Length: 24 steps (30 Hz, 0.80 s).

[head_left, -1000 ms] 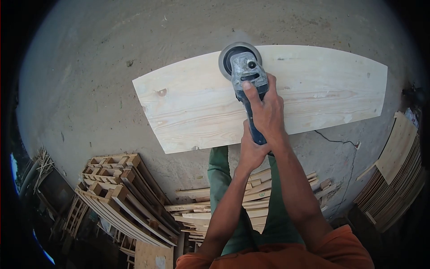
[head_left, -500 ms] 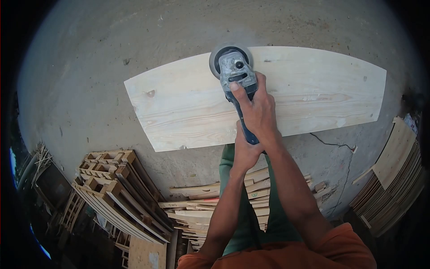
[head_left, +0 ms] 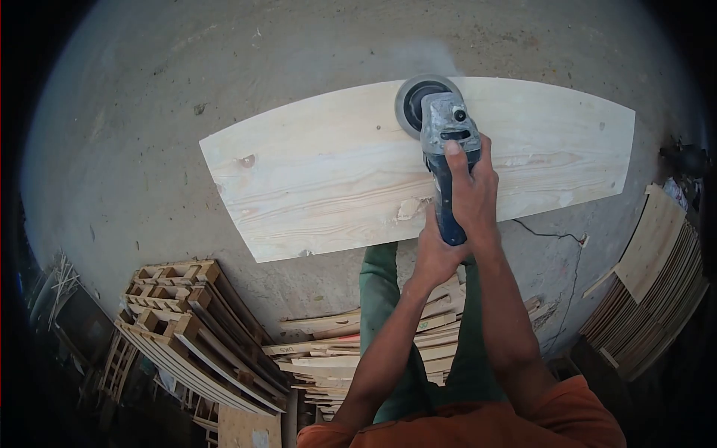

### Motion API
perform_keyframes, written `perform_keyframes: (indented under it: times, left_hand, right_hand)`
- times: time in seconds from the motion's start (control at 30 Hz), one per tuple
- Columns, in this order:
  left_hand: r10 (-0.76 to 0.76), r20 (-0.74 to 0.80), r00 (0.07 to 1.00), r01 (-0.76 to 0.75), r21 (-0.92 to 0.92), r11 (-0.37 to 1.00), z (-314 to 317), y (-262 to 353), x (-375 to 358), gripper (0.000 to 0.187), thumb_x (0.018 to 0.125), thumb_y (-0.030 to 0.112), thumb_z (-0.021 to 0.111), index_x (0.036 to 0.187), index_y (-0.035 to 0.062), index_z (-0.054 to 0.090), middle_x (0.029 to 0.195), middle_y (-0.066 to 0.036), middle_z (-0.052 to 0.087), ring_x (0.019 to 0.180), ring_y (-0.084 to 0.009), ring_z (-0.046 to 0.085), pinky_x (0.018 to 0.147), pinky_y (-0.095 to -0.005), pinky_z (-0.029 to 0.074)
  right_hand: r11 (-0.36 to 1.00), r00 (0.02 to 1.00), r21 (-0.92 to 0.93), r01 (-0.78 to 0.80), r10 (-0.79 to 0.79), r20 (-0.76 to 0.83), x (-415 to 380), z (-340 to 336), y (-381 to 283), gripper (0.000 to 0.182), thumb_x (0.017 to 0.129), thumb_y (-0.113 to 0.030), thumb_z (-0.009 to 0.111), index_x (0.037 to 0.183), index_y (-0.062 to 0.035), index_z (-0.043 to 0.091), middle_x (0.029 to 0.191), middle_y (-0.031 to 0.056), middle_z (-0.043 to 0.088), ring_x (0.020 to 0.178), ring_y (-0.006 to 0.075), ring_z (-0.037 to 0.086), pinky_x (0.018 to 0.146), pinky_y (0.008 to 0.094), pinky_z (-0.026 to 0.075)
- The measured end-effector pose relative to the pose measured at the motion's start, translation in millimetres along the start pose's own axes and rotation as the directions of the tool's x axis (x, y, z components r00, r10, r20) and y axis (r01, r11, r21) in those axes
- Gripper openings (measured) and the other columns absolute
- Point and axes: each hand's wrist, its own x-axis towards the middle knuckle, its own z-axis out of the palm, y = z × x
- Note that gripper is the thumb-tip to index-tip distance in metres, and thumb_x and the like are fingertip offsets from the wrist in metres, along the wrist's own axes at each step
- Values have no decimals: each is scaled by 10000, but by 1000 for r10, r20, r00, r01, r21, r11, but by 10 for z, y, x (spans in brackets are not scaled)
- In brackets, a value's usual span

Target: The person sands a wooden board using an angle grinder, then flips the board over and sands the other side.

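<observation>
An angle grinder [head_left: 450, 138] with a round disc [head_left: 418, 104] rests against the upper edge of a pale wooden panel [head_left: 321, 164]. My right hand [head_left: 476, 187] is closed round the front of the grinder's body, its thumb on top behind the metal head. Lower down, my left hand [head_left: 439, 250] wraps the rear end of the handle. The panel has a curved far edge, slanted ends, knots and a rough light patch [head_left: 411, 208] left of the handle. Faint dust hangs beyond the disc.
Stacked wooden pallets [head_left: 175, 306] stand at the lower left. Loose boards [head_left: 328, 351] lie around my green-trousered legs. A pile of thin panels [head_left: 650, 284] leans at the right. A dark cable [head_left: 549, 234] runs from under the wooden panel across the concrete floor [head_left: 299, 52].
Both hands have carried the grinder to the right along the panel's upper edge. The light patch left of the handle now shows, and more dust appears beyond the disc.
</observation>
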Motion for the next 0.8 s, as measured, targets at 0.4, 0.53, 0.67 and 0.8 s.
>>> perform_keyframes:
  times: [0.4,0.53,0.67,0.8]
  left_hand:
    - [166,-124,978,-167,-3,986,189,-126,43,748,747,186,872,1311,13,411,1132,-139,655,1007,-193,654,855,-351,532]
    - [85,-116,990,-100,-133,986,171,-84,87,746,747,186,876,1305,20,409,1214,-134,612,1063,-174,618,889,-330,516]
    - [135,-100,986,-135,4,991,477,-150,118,752,740,208,878,1296,24,405,1176,-137,635,1046,-197,632,903,-342,511]
    - [71,-81,994,-66,67,996,731,-67,163,744,743,208,867,1295,25,403,1128,-145,657,1013,-212,651,885,-353,518]
  right_hand:
    - [997,986,-53,53,-44,163,88,-43,51,793,936,-603,605,1331,62,427,903,309,683,868,450,717,779,476,564]
    - [999,983,-29,41,-35,179,155,-69,-32,796,929,-613,609,1325,54,429,868,324,673,851,474,711,770,499,568]
    - [998,994,55,20,-26,104,196,-372,147,799,926,-617,611,1335,44,423,900,301,686,870,467,713,775,496,567]
    - [999,997,44,11,-14,82,287,-604,263,790,931,-616,608,1331,43,435,948,289,692,893,445,718,789,483,557]
